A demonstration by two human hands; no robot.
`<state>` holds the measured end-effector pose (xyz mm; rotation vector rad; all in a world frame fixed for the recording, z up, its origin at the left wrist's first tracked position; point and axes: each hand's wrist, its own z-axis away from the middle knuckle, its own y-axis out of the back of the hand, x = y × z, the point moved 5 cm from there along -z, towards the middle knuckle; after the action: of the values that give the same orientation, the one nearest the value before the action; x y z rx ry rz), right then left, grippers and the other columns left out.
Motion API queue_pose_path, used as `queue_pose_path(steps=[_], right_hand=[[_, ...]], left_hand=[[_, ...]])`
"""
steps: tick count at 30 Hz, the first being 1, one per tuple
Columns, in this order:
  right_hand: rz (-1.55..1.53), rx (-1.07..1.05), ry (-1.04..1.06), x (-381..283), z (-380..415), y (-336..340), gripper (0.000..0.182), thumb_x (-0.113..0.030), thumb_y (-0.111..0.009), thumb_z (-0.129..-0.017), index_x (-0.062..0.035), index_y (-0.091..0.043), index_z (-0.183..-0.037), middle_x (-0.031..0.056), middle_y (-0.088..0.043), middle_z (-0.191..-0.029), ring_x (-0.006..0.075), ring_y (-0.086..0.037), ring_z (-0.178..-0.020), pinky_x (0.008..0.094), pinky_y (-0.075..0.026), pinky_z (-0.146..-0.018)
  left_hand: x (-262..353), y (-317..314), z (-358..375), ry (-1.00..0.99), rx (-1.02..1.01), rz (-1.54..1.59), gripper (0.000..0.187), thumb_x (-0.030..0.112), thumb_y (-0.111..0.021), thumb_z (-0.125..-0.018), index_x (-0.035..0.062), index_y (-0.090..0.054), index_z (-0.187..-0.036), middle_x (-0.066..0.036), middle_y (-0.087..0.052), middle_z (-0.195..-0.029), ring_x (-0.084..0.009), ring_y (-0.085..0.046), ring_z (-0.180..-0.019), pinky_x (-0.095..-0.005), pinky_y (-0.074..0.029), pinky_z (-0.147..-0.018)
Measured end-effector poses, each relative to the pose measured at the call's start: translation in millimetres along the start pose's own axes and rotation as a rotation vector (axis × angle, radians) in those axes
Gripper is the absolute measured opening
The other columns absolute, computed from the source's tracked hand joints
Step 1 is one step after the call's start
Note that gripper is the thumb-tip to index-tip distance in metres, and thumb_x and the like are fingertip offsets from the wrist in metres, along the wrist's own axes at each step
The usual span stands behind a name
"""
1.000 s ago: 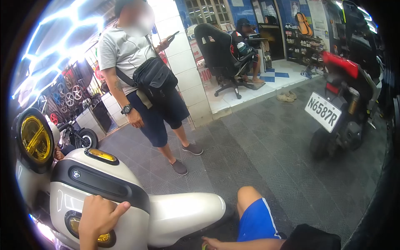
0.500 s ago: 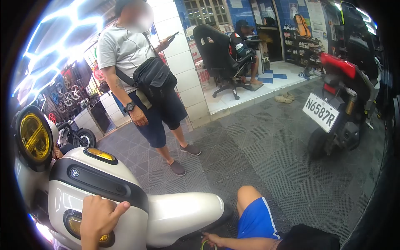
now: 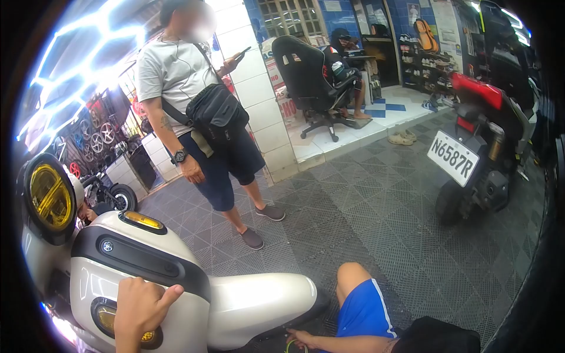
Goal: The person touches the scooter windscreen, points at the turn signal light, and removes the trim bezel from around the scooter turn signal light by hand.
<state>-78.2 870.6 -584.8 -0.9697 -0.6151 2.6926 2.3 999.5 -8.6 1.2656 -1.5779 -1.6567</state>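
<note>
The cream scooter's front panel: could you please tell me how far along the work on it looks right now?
Nothing looks finished: the cream scooter shows its front panel and amber lamps in place. In hand: the left hand rests closed against the panel beside the lower lamp, while the right hand reaches low under the front fender, fingers by something yellow-green. What remains cannot be told; no tool or loose part shows.

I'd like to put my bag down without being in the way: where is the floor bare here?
Bare floor lies between the standing person, the parked scooter and your knee. It is crowded low down: the left hand rests on the cream scooter, and the right hand sits under its fender.
</note>
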Motion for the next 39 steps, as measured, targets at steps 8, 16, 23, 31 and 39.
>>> queue_pose_path(steps=[8,16,23,31,39], right_hand=[[-0.009,-0.007,-0.033,7.2,-14.9,3.0,0.066,-0.061,-0.046,-0.104,-0.0013,-0.073,-0.101,-0.0075,-0.024,-0.056,0.0089,-0.025,-0.047,0.0287,-0.027,-0.048],[-0.01,0.011,0.009,4.4,-12.2,2.7,0.063,-0.06,-0.045,-0.104,-0.0024,-0.071,-0.1,-0.0067,-0.028,-0.057,0.0095,-0.026,-0.046,0.0288,-0.03,-0.047],[-0.069,0.033,0.046,1.6,-5.1,6.9,0.057,-0.061,-0.051,-0.101,-0.0074,-0.067,-0.09,-0.0009,-0.05,-0.062,0.0108,-0.036,-0.042,0.0289,-0.035,-0.039],[0.04,0.007,-0.025,6.1,-11.9,11.8,0.066,-0.059,-0.04,-0.106,-0.0007,-0.072,-0.104,-0.0067,-0.026,-0.059,0.0097,-0.025,-0.048,0.0293,-0.033,-0.052],[0.055,-0.01,-0.047,12.8,-21.9,19.0,0.07,-0.06,-0.037,-0.106,0.0004,-0.072,-0.096,-0.0042,-0.028,-0.06,0.0114,-0.024,-0.048,0.0335,-0.038,-0.057]], left_hand=[[-5.5,-5.2,-0.6,0.011,-0.006,0.005,0.078,0.063,-0.048,-0.098,-0.0017,-0.072,-0.062,-0.021,-0.058,-0.054,-0.0385,-0.055,-0.057,-0.0453,-0.039,-0.066],[0.2,-0.5,-0.2,-0.02,-0.01,0.001,0.079,0.064,-0.048,-0.098,-0.0007,-0.071,-0.059,-0.022,-0.058,-0.054,-0.0394,-0.057,-0.057,-0.0467,-0.041,-0.065],[9.6,6.3,4.6,0.001,-0.054,-0.038,0.084,0.069,-0.045,-0.098,-0.0008,-0.07,-0.058,-0.022,-0.06,-0.055,-0.0393,-0.064,-0.06,-0.0446,-0.046,-0.06],[4.4,1.7,7.8,-0.063,0.014,-0.027,0.095,0.075,-0.038,-0.098,-0.0064,-0.067,-0.058,-0.025,-0.062,-0.059,-0.0399,-0.065,-0.06,-0.046,-0.05,-0.062],[2.9,-5.0,14.2,-0.076,0.062,0.003,0.094,0.075,-0.041,-0.097,-0.0058,-0.066,-0.057,-0.021,-0.059,-0.054,-0.036,-0.062,-0.054,-0.0413,-0.047,-0.058]])
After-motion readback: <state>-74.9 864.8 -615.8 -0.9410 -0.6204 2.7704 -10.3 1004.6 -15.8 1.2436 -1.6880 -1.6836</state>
